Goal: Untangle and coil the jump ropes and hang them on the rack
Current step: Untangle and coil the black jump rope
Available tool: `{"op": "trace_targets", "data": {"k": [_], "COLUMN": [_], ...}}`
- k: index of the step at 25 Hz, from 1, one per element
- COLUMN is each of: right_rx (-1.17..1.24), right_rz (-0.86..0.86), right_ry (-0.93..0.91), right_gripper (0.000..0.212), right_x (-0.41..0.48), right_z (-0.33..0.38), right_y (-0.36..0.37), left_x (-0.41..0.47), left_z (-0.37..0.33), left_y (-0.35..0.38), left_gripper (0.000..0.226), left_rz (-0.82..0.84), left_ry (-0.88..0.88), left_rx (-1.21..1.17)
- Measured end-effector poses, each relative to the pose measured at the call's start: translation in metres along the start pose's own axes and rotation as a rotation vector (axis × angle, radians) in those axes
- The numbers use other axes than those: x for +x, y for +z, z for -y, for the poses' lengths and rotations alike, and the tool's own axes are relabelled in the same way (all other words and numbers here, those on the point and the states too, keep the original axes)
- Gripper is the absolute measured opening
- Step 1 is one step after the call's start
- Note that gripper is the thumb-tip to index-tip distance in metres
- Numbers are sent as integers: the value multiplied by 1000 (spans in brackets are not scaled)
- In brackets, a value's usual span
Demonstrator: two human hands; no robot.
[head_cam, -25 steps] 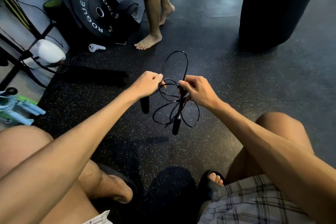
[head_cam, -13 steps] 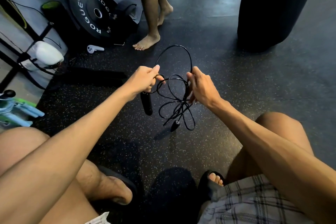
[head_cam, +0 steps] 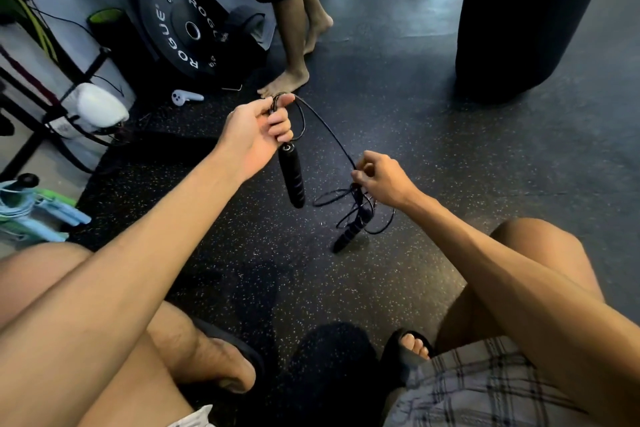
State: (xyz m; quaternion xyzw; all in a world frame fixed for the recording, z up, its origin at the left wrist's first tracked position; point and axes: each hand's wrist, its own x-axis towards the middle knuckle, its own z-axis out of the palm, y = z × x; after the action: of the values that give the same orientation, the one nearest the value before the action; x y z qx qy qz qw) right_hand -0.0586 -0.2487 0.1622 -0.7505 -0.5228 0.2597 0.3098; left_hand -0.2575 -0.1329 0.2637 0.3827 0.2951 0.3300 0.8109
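Observation:
I sit over a black jump rope (head_cam: 325, 126) held above the speckled floor. My left hand (head_cam: 258, 128) grips the cord near one black handle (head_cam: 292, 175), which hangs down below the fist. A stretch of cord runs from there down to my right hand (head_cam: 381, 178), which pinches it. Under the right hand several tangled loops (head_cam: 360, 210) dangle with the second black handle (head_cam: 348, 234) pointing down toward the floor. A black rack frame (head_cam: 52, 94) stands at the left.
Another person's bare feet (head_cam: 287, 81) stand just beyond my left hand. A black weight plate (head_cam: 180, 28) leans at the back left, a white object (head_cam: 185, 97) on the floor by it. A black punching bag (head_cam: 523, 17) hangs at the right. Light blue and green ropes (head_cam: 34, 208) lie far left.
My left hand rose and moved away from the right, drawing a length of cord out straight. The right hand dropped lower with the tangled loops and second handle hanging beneath it.

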Motion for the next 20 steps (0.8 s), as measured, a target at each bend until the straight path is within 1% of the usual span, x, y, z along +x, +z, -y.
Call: {"op": "trace_targets", "data": {"k": [3, 5, 7, 9, 11, 14, 16, 18, 20], "right_rx": [72, 124, 151, 194, 309, 444, 520, 585, 663], "right_rz": [70, 148, 257, 362, 456, 545, 584, 584, 562], "right_ry": [-53, -99, -168, -223, -242, -249, -216, -177, -118], "right_gripper": [23, 27, 25, 23, 26, 28, 28, 25, 24], "right_x": [-4, -7, -9, -14, -21, -30, -31, -30, -29], "right_z": [8, 15, 21, 27, 35, 44, 45, 46, 45], "right_y": [10, 14, 14, 12, 6, -4, -9, -12, -15], "left_x": [2, 4, 4, 3, 5, 9, 8, 6, 5], "left_z": [1, 4, 10, 17, 26, 37, 43, 46, 48], "left_y": [4, 6, 7, 9, 9, 7, 5, 4, 5], "left_gripper": [30, 28, 27, 26, 24, 23, 21, 21, 24], "left_rz": [-36, -96, -114, -79, -33, 16, 51, 100, 158], "left_ry": [87, 178, 255, 316, 380, 430, 454, 470, 414], "left_rx": [-16, 68, 204, 368, 551, 834, 1044, 1292, 1477]}}
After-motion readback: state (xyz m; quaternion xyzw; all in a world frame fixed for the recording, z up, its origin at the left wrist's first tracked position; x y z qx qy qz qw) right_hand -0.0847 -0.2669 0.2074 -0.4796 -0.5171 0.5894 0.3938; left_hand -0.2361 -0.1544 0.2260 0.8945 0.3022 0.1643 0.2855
